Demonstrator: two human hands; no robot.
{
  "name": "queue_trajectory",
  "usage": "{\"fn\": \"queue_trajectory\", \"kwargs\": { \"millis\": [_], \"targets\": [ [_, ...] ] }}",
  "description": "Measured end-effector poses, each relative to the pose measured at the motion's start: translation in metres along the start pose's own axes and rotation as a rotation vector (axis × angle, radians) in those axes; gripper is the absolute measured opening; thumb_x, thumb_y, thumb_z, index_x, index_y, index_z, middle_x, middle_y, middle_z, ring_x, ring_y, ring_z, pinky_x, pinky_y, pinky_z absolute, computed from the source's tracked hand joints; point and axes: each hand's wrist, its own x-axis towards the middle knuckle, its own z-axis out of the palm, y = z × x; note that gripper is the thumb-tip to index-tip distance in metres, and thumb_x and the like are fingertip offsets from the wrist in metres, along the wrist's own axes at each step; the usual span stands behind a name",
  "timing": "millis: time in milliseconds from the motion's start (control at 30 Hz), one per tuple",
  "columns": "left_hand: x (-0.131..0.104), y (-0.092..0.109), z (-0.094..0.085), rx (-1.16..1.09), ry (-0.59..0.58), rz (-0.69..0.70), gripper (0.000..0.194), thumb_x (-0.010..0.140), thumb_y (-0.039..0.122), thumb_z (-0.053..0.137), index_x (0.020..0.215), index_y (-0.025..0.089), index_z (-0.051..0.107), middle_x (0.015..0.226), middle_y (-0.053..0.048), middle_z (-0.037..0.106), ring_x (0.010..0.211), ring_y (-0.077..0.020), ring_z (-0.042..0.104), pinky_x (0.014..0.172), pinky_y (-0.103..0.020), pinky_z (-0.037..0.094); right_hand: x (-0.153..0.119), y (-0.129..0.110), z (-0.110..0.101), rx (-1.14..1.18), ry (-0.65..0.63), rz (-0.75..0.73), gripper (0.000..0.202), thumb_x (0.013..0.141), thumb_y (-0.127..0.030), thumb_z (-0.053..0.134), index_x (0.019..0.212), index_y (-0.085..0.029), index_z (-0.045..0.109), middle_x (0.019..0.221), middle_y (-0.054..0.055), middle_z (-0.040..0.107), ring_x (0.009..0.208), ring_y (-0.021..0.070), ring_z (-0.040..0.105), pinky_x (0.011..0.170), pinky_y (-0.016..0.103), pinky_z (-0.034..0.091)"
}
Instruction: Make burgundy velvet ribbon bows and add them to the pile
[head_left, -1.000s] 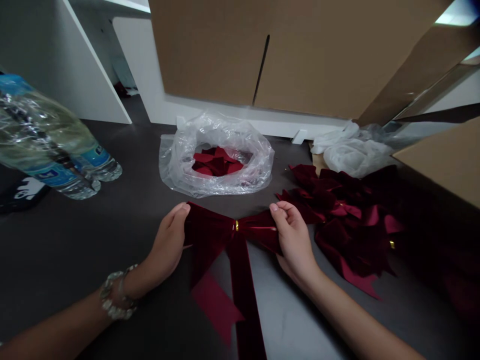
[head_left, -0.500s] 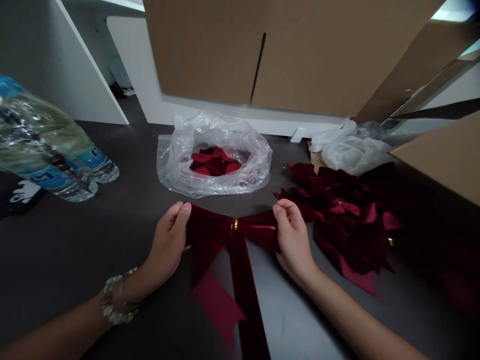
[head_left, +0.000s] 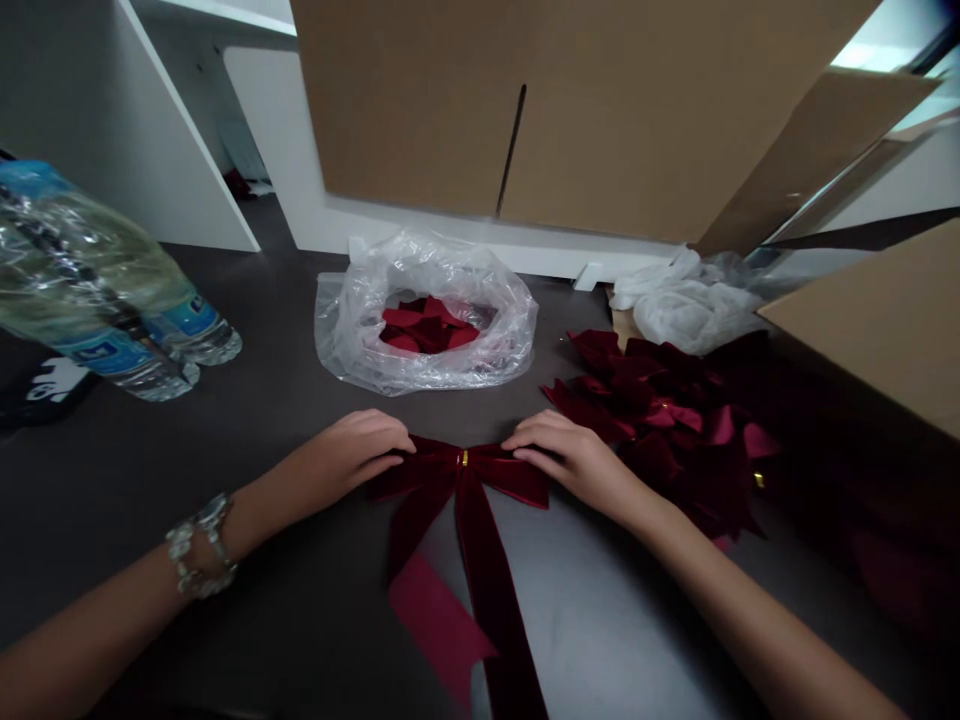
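A dark red velvet bow (head_left: 480,530) lies on the grey tabletop in front of me, a gold tie round its middle and its two long tails towards me. One tail is twisted and shows a lighter pink-red back. My left hand (head_left: 364,450), with a beaded bracelet on its wrist, pinches the top of the left loop between thumb and fingers. On the other side, my right hand (head_left: 559,450) pinches the upper edge of the right loop the same way.
Behind the bow sits a clear plastic bag (head_left: 337,340) with red bows inside. More velvet bows (head_left: 667,420) are heaped at right, near crumpled plastic (head_left: 690,300). Wrapped water bottles (head_left: 112,280) stand at left. A large cardboard box (head_left: 600,110) rises at the back.
Both hands have moved inward from the outer ends of the loops to their upper edges, nearer the gold tie. The bow has come down flatter on the tabletop.
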Motion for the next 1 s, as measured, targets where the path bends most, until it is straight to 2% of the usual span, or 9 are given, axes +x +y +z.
{"fn": "queue_trajectory", "kwargs": {
  "millis": [100,267,367,433,533,633,700,800,1000],
  "targets": [
    [0.004,-0.009,0.001,-0.056,-0.009,0.000,0.019,0.089,0.029,0.053,0.100,0.025,0.067,0.101,-0.004,0.068,0.097,-0.0201,0.059,0.089,-0.032,0.043,-0.002,0.006,0.003,0.019,-0.044,0.005,0.022,0.090,-0.037,0.056,0.104,-0.025,0.067,0.101,0.008,0.065,0.099,0.0226,0.058,0.088,0.038,0.046],
    [0.008,-0.024,0.001,-0.111,0.023,0.006,0.020,0.084,0.033,0.060,0.101,0.024,0.066,0.099,-0.006,0.069,0.095,-0.0203,0.060,0.087,-0.031,0.044,-0.004,0.015,0.000,-0.033,-0.063,0.001,0.026,0.091,-0.034,0.054,0.113,-0.026,0.063,0.108,0.009,0.063,0.105,0.0228,0.056,0.092,0.038,0.045],
    [0.009,-0.030,0.001,-0.120,0.041,-0.004,0.022,0.082,0.033,0.062,0.101,0.023,0.065,0.095,-0.005,0.067,0.090,-0.0192,0.060,0.082,-0.030,0.046,-0.004,0.019,-0.002,-0.082,-0.023,0.001,0.023,0.093,-0.030,0.050,0.113,-0.025,0.060,0.110,0.008,0.062,0.104,0.0218,0.056,0.092,0.038,0.044],
    [0.009,-0.032,0.002,-0.091,0.071,-0.023,0.020,0.084,0.032,0.060,0.101,0.022,0.064,0.093,-0.005,0.066,0.085,-0.0180,0.060,0.079,-0.028,0.046,-0.003,0.020,-0.002,-0.116,0.031,0.004,0.017,0.094,-0.027,0.047,0.106,-0.023,0.060,0.103,0.008,0.062,0.098,0.0211,0.057,0.088,0.038,0.045],
    [0.008,-0.031,0.002,-0.013,0.085,-0.005,0.016,0.090,0.028,0.050,0.094,0.023,0.064,0.091,-0.004,0.065,0.086,-0.0172,0.059,0.080,-0.028,0.044,-0.004,0.018,-0.002,-0.172,0.017,-0.014,0.022,0.096,-0.023,0.040,0.091,-0.023,0.061,0.095,0.007,0.062,0.092,0.0207,0.057,0.083,0.036,0.045],
    [0.004,-0.022,0.001,0.055,0.043,0.035,0.026,0.092,0.020,0.040,0.089,0.023,0.065,0.095,-0.004,0.064,0.092,-0.0172,0.058,0.083,-0.028,0.042,-0.006,0.012,-0.002,-0.241,0.015,-0.026,0.022,0.095,-0.021,0.040,0.092,-0.023,0.062,0.101,0.008,0.063,0.099,0.0214,0.056,0.088,0.038,0.043],
    [0.001,-0.015,0.001,0.075,0.030,0.019,0.023,0.090,0.020,0.043,0.093,0.024,0.065,0.099,-0.004,0.063,0.094,-0.0183,0.058,0.085,-0.029,0.042,-0.009,0.008,-0.001,-0.293,0.046,-0.003,0.013,0.090,-0.026,0.051,0.097,-0.022,0.062,0.105,0.008,0.063,0.102,0.0229,0.056,0.092,0.041,0.040],
    [-0.002,-0.009,0.001,0.085,0.021,-0.012,0.015,0.085,0.031,0.057,0.096,0.023,0.063,0.102,-0.005,0.063,0.097,-0.0209,0.056,0.086,-0.031,0.043,-0.011,0.009,0.000,-0.328,0.067,0.019,0.015,0.083,-0.033,0.065,0.092,-0.022,0.063,0.102,0.007,0.065,0.099,0.0237,0.057,0.091,0.041,0.040],
    [-0.001,-0.016,0.004,0.101,0.027,0.011,0.014,0.090,0.030,0.054,0.082,0.021,0.061,0.096,-0.002,0.064,0.092,-0.0173,0.057,0.084,-0.028,0.044,-0.012,0.024,-0.005,-0.220,0.136,-0.045,0.006,0.084,-0.027,0.065,0.083,-0.023,0.071,0.093,0.004,0.072,0.090,0.0198,0.058,0.085,0.036,0.044]
  ]
}}
